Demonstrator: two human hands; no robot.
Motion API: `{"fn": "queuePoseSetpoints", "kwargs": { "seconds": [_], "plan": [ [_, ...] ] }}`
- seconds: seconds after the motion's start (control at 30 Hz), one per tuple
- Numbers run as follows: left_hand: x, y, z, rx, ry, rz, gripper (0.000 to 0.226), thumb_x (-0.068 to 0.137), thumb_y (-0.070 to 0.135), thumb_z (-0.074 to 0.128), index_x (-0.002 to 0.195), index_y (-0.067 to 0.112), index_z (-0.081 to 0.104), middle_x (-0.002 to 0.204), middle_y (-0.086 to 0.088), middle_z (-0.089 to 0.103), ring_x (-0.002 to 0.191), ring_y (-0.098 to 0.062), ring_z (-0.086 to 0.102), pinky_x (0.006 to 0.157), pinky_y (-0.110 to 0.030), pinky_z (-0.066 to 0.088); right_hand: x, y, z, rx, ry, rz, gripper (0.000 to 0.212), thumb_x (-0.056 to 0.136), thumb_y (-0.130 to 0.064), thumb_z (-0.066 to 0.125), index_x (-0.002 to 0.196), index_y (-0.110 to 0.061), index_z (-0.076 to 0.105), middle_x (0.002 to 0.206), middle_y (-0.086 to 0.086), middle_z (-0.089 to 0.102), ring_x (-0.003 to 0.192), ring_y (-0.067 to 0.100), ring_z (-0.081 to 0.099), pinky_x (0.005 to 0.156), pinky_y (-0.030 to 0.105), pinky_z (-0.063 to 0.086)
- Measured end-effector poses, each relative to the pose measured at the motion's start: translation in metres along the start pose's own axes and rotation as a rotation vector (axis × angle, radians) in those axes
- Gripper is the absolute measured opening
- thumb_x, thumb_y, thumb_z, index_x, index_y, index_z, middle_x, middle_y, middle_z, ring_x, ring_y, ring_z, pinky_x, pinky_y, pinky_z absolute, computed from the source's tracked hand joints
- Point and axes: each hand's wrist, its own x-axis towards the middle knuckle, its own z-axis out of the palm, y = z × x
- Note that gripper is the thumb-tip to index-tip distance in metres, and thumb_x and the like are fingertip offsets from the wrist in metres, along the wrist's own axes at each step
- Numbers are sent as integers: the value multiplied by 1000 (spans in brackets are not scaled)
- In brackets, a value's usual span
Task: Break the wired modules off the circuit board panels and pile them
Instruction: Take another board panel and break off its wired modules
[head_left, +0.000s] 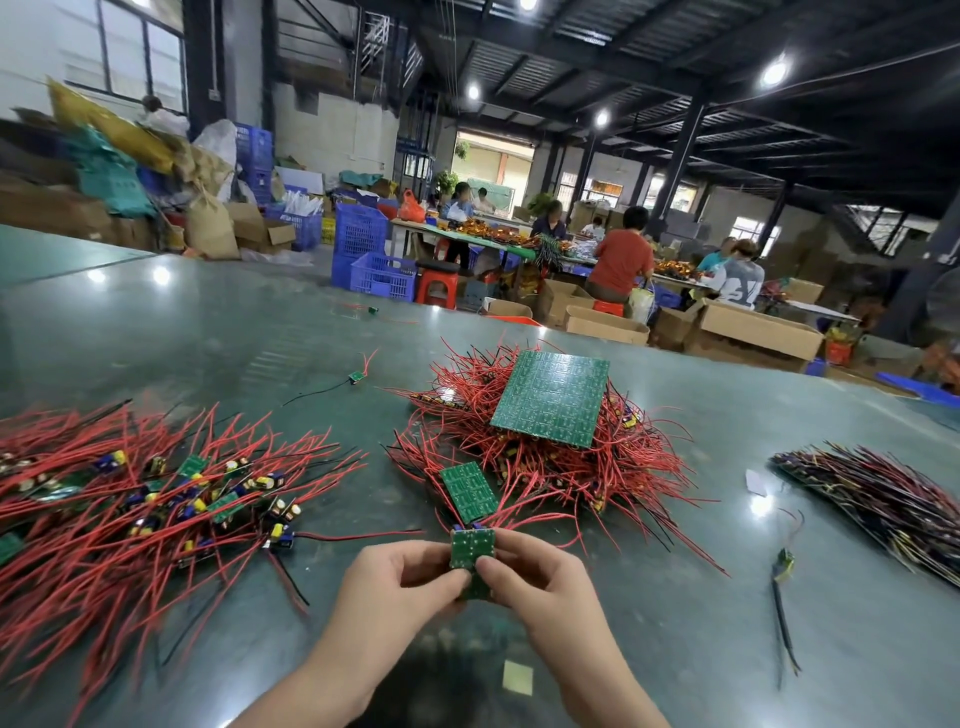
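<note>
A small green circuit board piece is held upright between both hands near the table's front middle. My left hand pinches its left side and my right hand pinches its right side. Just behind them lies a narrow green panel strip with red wires. A large green panel rests tilted on a heap of red-wired panels. To the left spreads a pile of separated wired modules with blue and yellow parts.
A dark stack of wired panels lies at the right. Loose modules sit on the green table. A small pale square scrap lies near the front edge. Beyond the table, people work among boxes and blue crates.
</note>
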Motion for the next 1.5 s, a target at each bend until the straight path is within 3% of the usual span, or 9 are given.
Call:
{"fn": "queuePoseSetpoints", "kwargs": {
  "seconds": [0.4, 0.67, 0.93, 1.0, 1.07, 1.13, 1.2, 1.3, 1.5],
  "plan": [
    [-4, 3, 4, -28, 26, 72, 36, 78, -9, 66, 75, 25, 78, 83, -9, 75, 75, -11, 67, 64, -21, 55, -5, 4, 9, -176, 145, -190, 26, 80, 0, 68, 87, -24, 68, 81, -4, 73, 78, 7, 68, 78, 28, 55],
    [-4, -3, 7, -17, 76, 114, 37, 78, -7, 68, 74, 28, 79, 81, -8, 75, 73, -11, 66, 71, -24, 57, -6, 13, 20, -313, 324, -356, 32, 75, 1, 72, 85, -28, 64, 79, -7, 66, 76, 1, 61, 66, 7, 43],
    [14, -6, -15, 122, 196, 98, 21, 79, -6, 68, 91, 10, 75, 75, 7, 74, 65, 2, 64, 65, -10, 51, 6, 8, -7, 81, 421, -88, 14, 85, -3, 64, 95, -12, 65, 84, 3, 68, 75, 14, 63, 75, 23, 53],
    [20, -7, -23, 413, 208, 112, 27, 83, 1, 67, 108, 8, 70, 94, 10, 74, 77, 7, 63, 73, -7, 44, 7, 4, -8, 324, 308, 21, 14, 87, -3, 60, 96, -12, 66, 83, 4, 70, 72, 12, 64, 68, 23, 54],
    [21, -9, -23, 767, 237, 149, 52, 86, 10, 65, 135, 9, 49, 132, 2, 56, 116, -5, 52, 97, -10, 30, 5, 3, -5, 477, 215, 60, 15, 87, -1, 57, 95, -9, 67, 86, 7, 72, 73, 13, 65, 65, 19, 54],
    [15, -8, -19, 860, 274, 357, 67, 82, 8, 67, 142, 12, 37, 142, 5, 41, 131, -11, 34, 109, -14, 15, 5, 4, -1, 524, 165, 35, 16, 84, -2, 59, 99, -4, 66, 92, 13, 71, 81, 18, 65, 70, 21, 55],
    [8, -5, -14, 620, 158, 499, 57, 76, 5, 68, 129, 18, 52, 131, 10, 55, 120, -7, 48, 105, -16, 31, 4, 4, 1, 543, 127, 3, 23, 76, -6, 65, 98, -3, 67, 93, 15, 72, 82, 20, 66, 71, 22, 56],
    [-4, 3, 0, 168, -74, 329, 32, 77, -1, 70, 104, 16, 65, 100, 1, 73, 92, -10, 68, 82, -16, 50, 3, 5, 6, 526, 100, -1, 18, 77, 1, 63, 95, 0, 67, 86, 15, 72, 73, 17, 67, 64, 21, 55],
    [-5, 4, 6, 17, 26, 178, 19, 77, -6, 69, 81, 11, 76, 68, -6, 72, 60, -8, 63, 60, -15, 50, -2, 6, 15, 245, 184, -231, 25, 78, 8, 65, 80, -14, 78, 76, 5, 63, 73, 9, 59, 68, 20, 47]
  ]
}}
